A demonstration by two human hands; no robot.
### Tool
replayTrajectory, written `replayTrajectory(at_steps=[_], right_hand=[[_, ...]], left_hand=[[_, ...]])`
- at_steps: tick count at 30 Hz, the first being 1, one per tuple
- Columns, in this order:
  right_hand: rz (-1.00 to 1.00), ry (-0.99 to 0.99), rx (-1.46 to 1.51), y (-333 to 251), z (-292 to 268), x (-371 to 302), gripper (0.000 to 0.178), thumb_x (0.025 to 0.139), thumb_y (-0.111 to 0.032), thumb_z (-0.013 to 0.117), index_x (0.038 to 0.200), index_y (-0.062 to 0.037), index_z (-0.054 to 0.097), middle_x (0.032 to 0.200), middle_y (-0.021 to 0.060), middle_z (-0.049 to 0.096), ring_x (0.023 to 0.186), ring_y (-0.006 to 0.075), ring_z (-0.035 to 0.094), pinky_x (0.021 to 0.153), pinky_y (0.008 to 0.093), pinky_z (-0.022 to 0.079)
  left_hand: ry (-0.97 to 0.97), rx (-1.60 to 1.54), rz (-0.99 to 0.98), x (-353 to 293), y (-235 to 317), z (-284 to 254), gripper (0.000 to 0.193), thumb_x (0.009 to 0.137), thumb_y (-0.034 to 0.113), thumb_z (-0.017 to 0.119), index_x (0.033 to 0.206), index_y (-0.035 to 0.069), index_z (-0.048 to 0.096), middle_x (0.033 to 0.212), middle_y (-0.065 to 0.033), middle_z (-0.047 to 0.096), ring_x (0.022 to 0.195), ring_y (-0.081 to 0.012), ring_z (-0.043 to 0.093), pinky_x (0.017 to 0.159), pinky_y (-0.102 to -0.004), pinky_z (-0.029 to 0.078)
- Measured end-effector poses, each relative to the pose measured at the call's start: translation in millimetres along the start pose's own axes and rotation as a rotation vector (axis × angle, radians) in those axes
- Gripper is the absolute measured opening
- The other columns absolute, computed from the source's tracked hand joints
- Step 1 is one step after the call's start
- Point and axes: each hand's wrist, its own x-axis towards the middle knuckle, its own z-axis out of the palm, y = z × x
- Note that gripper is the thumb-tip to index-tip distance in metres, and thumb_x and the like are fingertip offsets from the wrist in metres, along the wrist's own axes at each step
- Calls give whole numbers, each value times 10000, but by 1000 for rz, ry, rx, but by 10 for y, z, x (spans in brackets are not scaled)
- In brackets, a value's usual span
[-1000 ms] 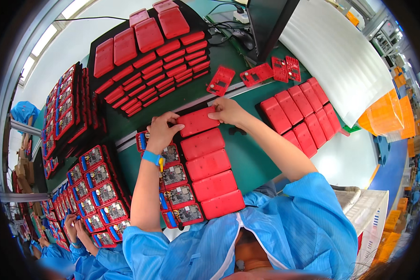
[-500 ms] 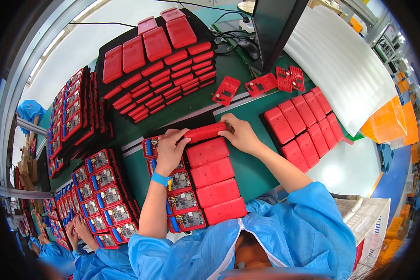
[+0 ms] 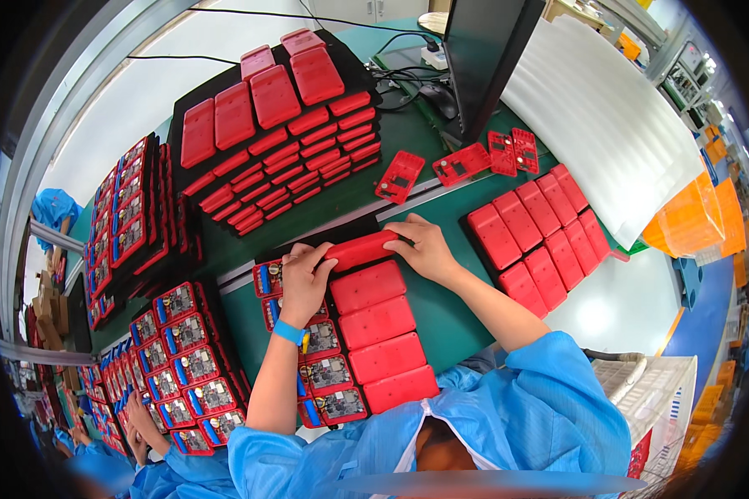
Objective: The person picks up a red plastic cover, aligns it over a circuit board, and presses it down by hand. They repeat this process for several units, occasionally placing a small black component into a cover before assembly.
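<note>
Head view: a red cover [image 3: 362,249] lies at the far end of a column of four more red covers [image 3: 381,337], gripped from both ends. The left hand [image 3: 304,279] curls its fingers over the near-left end, the right hand [image 3: 424,248] wraps the far-right end. Half a second ago the cover was tilted a little above the column; now it sits lower and more level, in line with the row, and both hands have closed in tighter on it. Beside the column, under the left wrist, runs a row of open red cases with circuit boards [image 3: 324,374]. Farther out on the green mat [image 3: 441,324] sit a black tray of covers [image 3: 275,125], a block of covers [image 3: 533,233] to the right, and a monitor [image 3: 491,58].
</note>
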Motion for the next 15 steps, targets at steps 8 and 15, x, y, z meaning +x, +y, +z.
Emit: replayTrajectory(at_steps=[8, 15], right_hand=[[339, -179, 279, -329, -127, 255, 442, 885, -184, 736, 1286, -52, 607, 1112, 133, 670, 976, 275, 615, 852, 354, 508], [-678, -134, -412, -603, -207, 241, 497, 795, -232, 738, 1274, -168, 623, 1324, 92, 595, 1260, 272, 525, 1030, 445, 434]], left_hand=[[-119, -544, -428, 97, -54, -108, 263, 948, 153, 673, 1149, -16, 686, 966, -71, 707, 812, -167, 659, 700, -286, 518], [-140, -1278, -747, 68, -73, -188, 276, 1010, 167, 575, 1182, -33, 655, 1042, -94, 711, 855, -165, 684, 732, -298, 568]])
